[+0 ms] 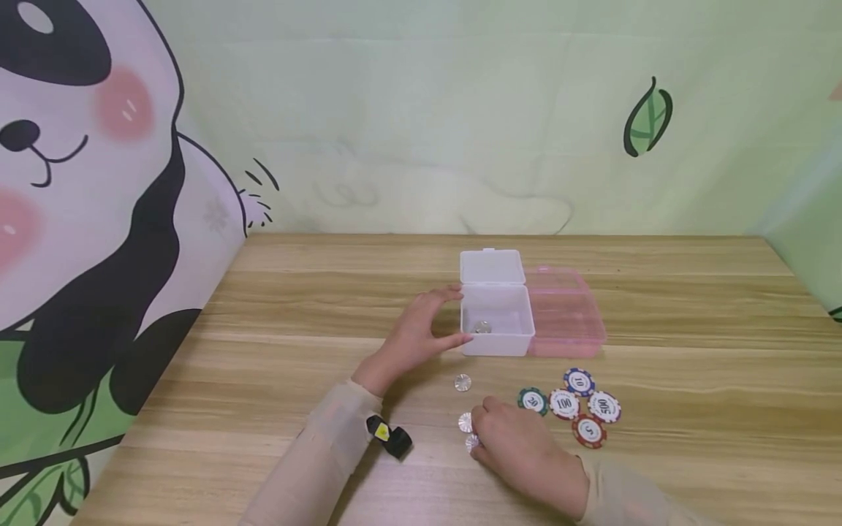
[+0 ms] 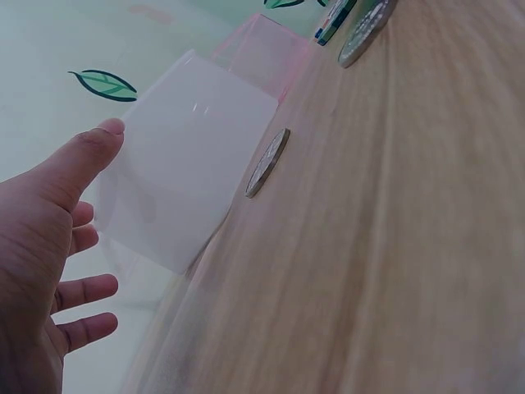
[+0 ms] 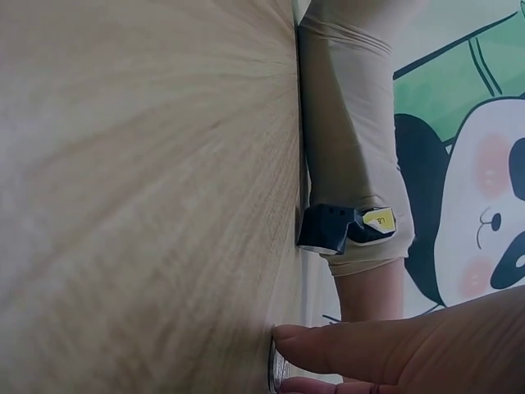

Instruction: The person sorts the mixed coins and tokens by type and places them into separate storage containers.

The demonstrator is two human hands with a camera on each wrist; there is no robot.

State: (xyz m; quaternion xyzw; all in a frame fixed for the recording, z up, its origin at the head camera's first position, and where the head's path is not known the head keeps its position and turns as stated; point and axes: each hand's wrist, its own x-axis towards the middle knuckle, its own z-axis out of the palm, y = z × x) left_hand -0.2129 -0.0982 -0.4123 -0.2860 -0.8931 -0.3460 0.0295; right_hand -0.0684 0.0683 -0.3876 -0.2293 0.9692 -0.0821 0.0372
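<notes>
The white box (image 1: 495,345) stood on the wooden table (image 1: 316,307), its lid (image 1: 492,267) raised at the back. A silver coin (image 1: 483,328) lay inside it, near the front wall. The left hand (image 1: 416,330) was at the left side of the white box, thumb and fingers spread apart, the thumb at the front corner and the fingertips farther back along the rim.

In front of the white box, the first loose coin (image 1: 463,383) lay flat, just beside it. Farther out in front came the middle coin (image 1: 465,422), and past that the near coin (image 1: 472,443). The right hand (image 1: 522,446) was there too, pinching the near coin between thumb and finger; whether the coin had left the wood, I could not tell.

Right beside the white box, on its right, was a see-through pink box (image 1: 566,321). Five poker chips (image 1: 564,403) lay in a cluster in front and to the right of the white box, marked 10, 20, 100, 500 and 5. Behind the white box hung a pale green cloth (image 1: 395,146) with a leaf on it, and a large panda (image 1: 99,175) showed on the left.
</notes>
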